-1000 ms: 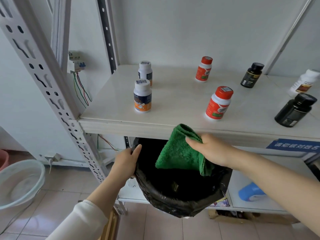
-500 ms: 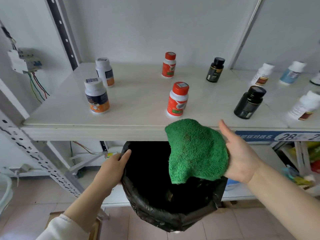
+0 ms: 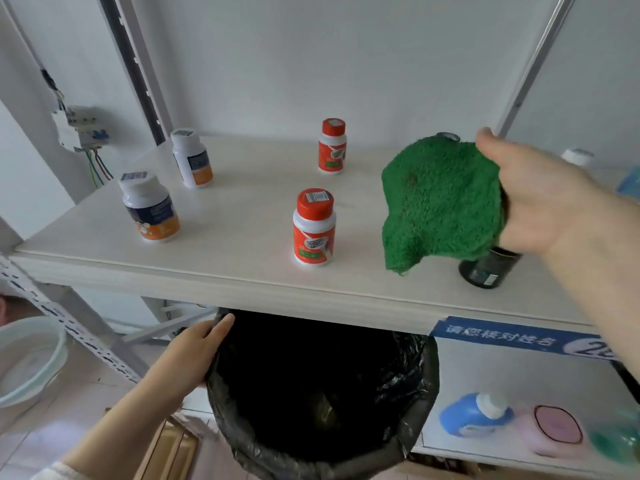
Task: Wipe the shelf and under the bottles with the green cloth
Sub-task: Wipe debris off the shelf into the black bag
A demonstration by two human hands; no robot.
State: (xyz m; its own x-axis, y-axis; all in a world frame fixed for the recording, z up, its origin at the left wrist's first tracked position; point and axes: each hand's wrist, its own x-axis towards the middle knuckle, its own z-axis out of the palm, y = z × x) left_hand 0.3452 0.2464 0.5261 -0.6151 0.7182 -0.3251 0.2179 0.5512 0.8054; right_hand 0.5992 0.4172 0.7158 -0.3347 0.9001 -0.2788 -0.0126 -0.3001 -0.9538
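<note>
My right hand [image 3: 540, 199] holds the green cloth [image 3: 440, 199] up above the right part of the pale shelf [image 3: 242, 216]; the cloth drapes over the palm and hides most of a black bottle [image 3: 488, 268]. Two red-capped bottles [image 3: 314, 226] [image 3: 332, 146] stand mid-shelf. Two white-capped bottles with orange labels [image 3: 150, 207] [image 3: 192, 157] stand at the left. My left hand [image 3: 194, 351] grips the rim of a bin lined with a black bag [image 3: 322, 393], just below the shelf's front edge.
A perforated metal upright [image 3: 86, 337] slants at the left, with a pale basin [image 3: 27, 358] on the floor beyond it. A breaker box with wires [image 3: 81, 129] hangs on the left wall. The lower shelf holds a blue bottle [image 3: 474, 414] and a pink item [image 3: 557, 424].
My right hand has lifted the green cloth from over the bin up and to the right, above the shelf. The view has tilted upward. My left hand stays on the bin's rim.
</note>
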